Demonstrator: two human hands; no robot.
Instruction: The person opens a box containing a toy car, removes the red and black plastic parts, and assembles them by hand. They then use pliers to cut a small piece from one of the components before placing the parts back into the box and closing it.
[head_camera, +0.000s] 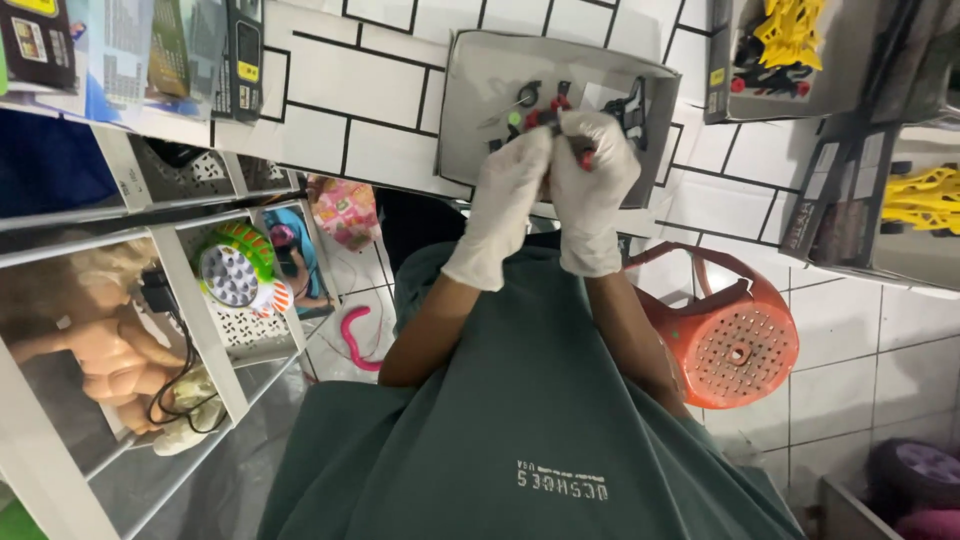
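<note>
Head view, looking straight down the green shirt (520, 420). Both hands in white gloves, raised together over a shallow grey cardboard tray (470, 110) on the white tiled floor (360, 90). Left hand (505, 200) and right hand (592, 185) pressed side by side, fingers curled inward around a small dark part with red bits (565, 128), pinched between the fingertips of both. Part mostly hidden by the gloves; exact shape not readable. Both grips clenched on it, held just above the tray's near edge. Inside the tray: loose small pieces, black, red and green (525, 100), scattered, too small to identify. Orange perforated plastic stool (735, 340) lying tipped just right of the right forearm. White wire shelf (190, 290) on the left with a doll (100, 340) and a round green toy (235, 270). Boxes with yellow toy parts (790, 35) at upper right, well apart from the hands.
</note>
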